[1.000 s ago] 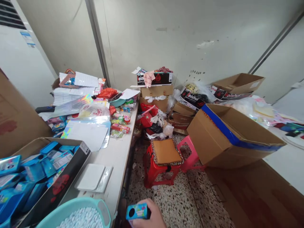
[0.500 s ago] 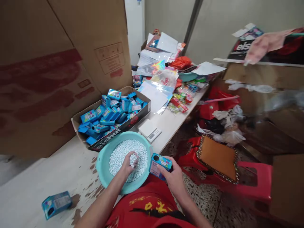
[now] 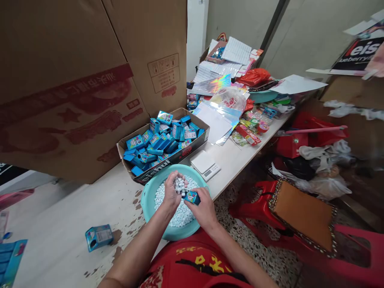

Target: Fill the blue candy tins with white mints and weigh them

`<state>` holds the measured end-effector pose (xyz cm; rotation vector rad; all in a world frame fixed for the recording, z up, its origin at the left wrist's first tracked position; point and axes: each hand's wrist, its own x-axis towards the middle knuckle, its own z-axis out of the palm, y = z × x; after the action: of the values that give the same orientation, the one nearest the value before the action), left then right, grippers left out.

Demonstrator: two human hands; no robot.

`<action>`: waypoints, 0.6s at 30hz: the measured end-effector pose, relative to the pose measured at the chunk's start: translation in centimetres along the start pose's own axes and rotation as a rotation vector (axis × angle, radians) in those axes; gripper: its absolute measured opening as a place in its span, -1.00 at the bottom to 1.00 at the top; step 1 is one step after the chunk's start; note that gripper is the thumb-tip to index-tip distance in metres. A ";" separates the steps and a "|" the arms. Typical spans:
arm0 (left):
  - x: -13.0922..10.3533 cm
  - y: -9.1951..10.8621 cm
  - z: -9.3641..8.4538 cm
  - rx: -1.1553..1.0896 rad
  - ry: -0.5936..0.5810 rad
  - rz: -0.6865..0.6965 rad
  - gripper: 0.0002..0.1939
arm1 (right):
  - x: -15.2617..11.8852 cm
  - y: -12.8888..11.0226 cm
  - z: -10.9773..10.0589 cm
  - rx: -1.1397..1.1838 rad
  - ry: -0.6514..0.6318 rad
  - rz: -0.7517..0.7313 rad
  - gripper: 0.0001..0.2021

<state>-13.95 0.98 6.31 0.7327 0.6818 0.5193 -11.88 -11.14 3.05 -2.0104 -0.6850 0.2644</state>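
My left hand point(image 3: 171, 191) is cupped around a heap of small pale candies point(image 3: 180, 185), held over a turquoise basin point(image 3: 145, 204). More of the same candies point(image 3: 181, 216) cover the bottom of the basin. With my right hand point(image 3: 207, 209) I grip a small blue candy box point(image 3: 191, 197), tilted toward the left palm. Its end meets the edge of the candy heap; the fingers partly hide where they touch. Another blue box point(image 3: 99, 237) with a dark round hole in its end lies on the table to the left.
Behind the basin stands an open carton point(image 3: 163, 164) full of blue boxes. A white digital scale point(image 3: 205, 165) sits beside it. A tall cardboard box point(image 3: 90, 80) rises at left. Papers and packets point(image 3: 216, 124) crowd the table's far end. A red stool point(image 3: 303, 216) stands at right.
My left hand has lifted from the candies with a handful. My right hand has brought the blue box left over the basin and tipped it toward that palm. The view has shifted left.
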 end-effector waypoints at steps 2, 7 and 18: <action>0.4 -0.7 -0.3 -0.011 0.017 0.004 -0.71 | 0.1 -0.3 0.1 -0.037 -0.010 -0.006 -0.75; 0.7 -0.7 0.2 0.008 0.002 0.082 -0.69 | 0.4 -0.3 -0.3 -0.045 0.001 -0.049 -0.73; 0.9 -0.8 0.2 0.047 0.058 0.078 -0.72 | 0.8 0.4 -0.3 0.035 0.003 0.019 -0.72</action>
<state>-13.05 0.94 5.52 0.7928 0.7238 0.5998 -10.90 -11.04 2.96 -1.9840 -0.6550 0.2826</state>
